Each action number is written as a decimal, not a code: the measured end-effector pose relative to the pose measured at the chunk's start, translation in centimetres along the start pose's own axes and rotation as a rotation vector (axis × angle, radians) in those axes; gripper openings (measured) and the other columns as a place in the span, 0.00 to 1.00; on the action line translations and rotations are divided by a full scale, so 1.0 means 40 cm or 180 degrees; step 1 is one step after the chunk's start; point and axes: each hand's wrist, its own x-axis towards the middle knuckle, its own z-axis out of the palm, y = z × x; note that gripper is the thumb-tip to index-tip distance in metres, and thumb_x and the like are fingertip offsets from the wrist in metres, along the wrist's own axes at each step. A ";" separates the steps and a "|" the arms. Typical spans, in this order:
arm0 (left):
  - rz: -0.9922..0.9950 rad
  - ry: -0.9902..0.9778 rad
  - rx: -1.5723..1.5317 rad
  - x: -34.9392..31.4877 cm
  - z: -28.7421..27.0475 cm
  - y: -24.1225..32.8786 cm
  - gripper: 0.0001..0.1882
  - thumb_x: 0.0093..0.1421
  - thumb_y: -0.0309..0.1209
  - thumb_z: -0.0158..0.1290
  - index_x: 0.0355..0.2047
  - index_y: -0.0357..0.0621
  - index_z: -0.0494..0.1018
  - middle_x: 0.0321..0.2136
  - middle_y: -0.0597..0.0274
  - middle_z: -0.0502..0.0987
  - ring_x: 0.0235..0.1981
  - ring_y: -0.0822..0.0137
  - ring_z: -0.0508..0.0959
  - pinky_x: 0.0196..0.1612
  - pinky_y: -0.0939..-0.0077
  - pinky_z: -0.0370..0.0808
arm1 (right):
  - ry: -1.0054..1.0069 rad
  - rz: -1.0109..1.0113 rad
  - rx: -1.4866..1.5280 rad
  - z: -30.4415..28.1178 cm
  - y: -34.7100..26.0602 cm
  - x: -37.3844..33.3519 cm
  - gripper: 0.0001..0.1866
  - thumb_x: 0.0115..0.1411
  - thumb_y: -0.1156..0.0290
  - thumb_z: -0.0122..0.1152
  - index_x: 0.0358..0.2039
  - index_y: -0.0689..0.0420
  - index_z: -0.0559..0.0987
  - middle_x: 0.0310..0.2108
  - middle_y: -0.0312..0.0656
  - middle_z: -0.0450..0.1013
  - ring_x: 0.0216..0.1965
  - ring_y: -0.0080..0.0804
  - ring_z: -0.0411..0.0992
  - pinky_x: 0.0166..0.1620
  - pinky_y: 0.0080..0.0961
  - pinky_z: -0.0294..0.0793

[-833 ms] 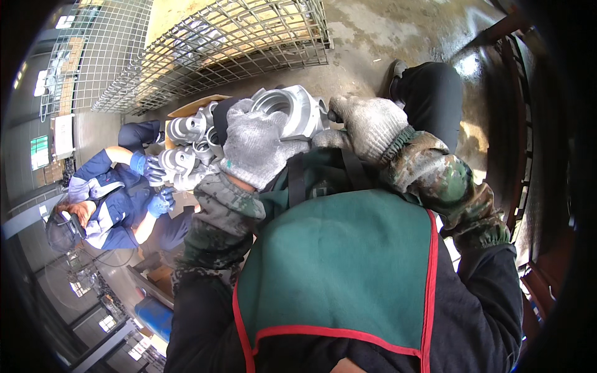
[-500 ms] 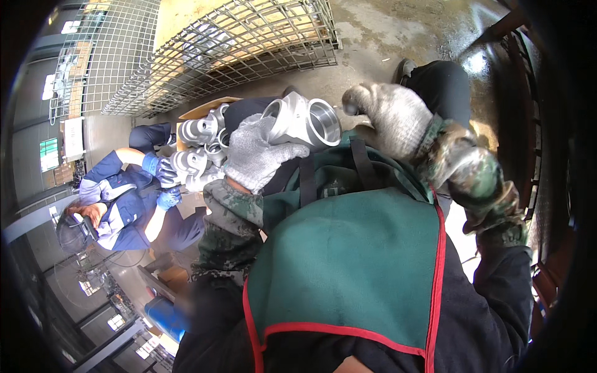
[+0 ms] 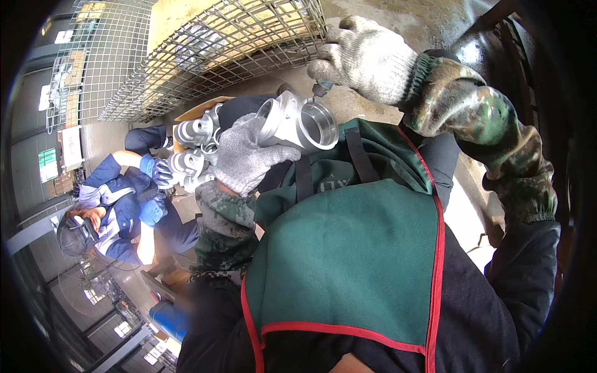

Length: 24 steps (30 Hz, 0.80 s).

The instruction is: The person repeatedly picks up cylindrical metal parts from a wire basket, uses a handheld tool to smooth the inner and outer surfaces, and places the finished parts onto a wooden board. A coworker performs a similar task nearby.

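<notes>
A silver metal casting [image 3: 287,127] with wide round openings rests over my lap, its open ring facing right. My left hand [image 3: 245,155], in a grey knitted glove, is closed on its left side, thumb stretched along the lower edge. Above and right of the ring is my right hand [image 3: 367,59], in a pale, soiled glove, its fingers closed round a small dark hand tool [image 3: 321,88]. The tool's tip points down at the ring's upper rim; whether it touches I cannot tell. The glove hides most of the tool.
Several similar silver castings [image 3: 191,163] stand in a cardboard box [image 3: 198,109] at the left. A co-worker [image 3: 127,199] in blue gloves has a hand on one. A wire mesh cage [image 3: 249,46] stands ahead. My green apron [image 3: 348,261] covers my lap.
My right hand has moved up and swung outward, bringing the dark tool into view over the ring's rim. My left hand and the casting have shifted only slightly left. The co-worker's lower hand dropped a little.
</notes>
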 end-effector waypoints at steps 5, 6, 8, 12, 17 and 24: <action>0.0033 0.0097 -0.0327 -0.006 0.001 -0.013 0.28 0.41 0.22 0.69 0.45 0.35 0.75 0.36 0.61 0.82 0.38 0.72 0.79 0.43 0.76 0.76 | -0.0114 0.0042 0.0103 0.019 0.001 -0.006 0.15 0.57 0.64 0.52 0.46 0.41 0.75 0.39 0.32 0.72 0.48 0.32 0.71 0.49 0.31 0.70; 0.0099 0.0180 -0.0166 -0.006 0.000 -0.003 0.28 0.41 0.21 0.69 0.45 0.35 0.75 0.36 0.61 0.82 0.38 0.72 0.79 0.43 0.76 0.76 | -0.0236 0.0156 0.0157 0.013 -0.005 -0.013 0.16 0.57 0.64 0.53 0.47 0.41 0.75 0.40 0.33 0.72 0.48 0.32 0.71 0.49 0.32 0.70; 0.0050 0.0349 -0.0146 -0.005 -0.001 -0.004 0.28 0.41 0.21 0.69 0.45 0.34 0.75 0.36 0.61 0.82 0.38 0.72 0.79 0.43 0.76 0.76 | -0.0841 0.0392 0.0689 -0.006 -0.018 -0.023 0.16 0.57 0.65 0.56 0.48 0.47 0.74 0.41 0.37 0.73 0.49 0.36 0.71 0.51 0.36 0.71; 0.0014 0.0708 -0.0195 0.013 0.003 -0.001 0.31 0.41 0.26 0.70 0.48 0.35 0.74 0.37 0.58 0.81 0.40 0.68 0.79 0.44 0.71 0.75 | -0.1446 0.0771 0.1082 -0.002 -0.070 -0.057 0.16 0.61 0.62 0.57 0.48 0.49 0.74 0.35 0.44 0.74 0.38 0.41 0.76 0.42 0.36 0.76; 0.0388 0.0866 0.1075 0.035 0.007 0.028 0.36 0.38 0.39 0.72 0.48 0.38 0.75 0.38 0.50 0.79 0.42 0.53 0.78 0.45 0.62 0.73 | -0.1806 0.1093 0.1459 -0.059 -0.116 -0.050 0.11 0.60 0.64 0.56 0.42 0.52 0.78 0.36 0.44 0.76 0.37 0.41 0.77 0.39 0.36 0.78; 0.0966 0.0352 0.1130 0.052 -0.004 0.038 0.18 0.37 0.34 0.69 0.29 0.41 0.81 0.26 0.56 0.80 0.32 0.55 0.80 0.37 0.63 0.74 | -0.1184 0.1165 0.1251 -0.103 -0.084 0.006 0.04 0.51 0.72 0.63 0.28 0.52 0.82 0.26 0.41 0.76 0.29 0.37 0.77 0.32 0.31 0.77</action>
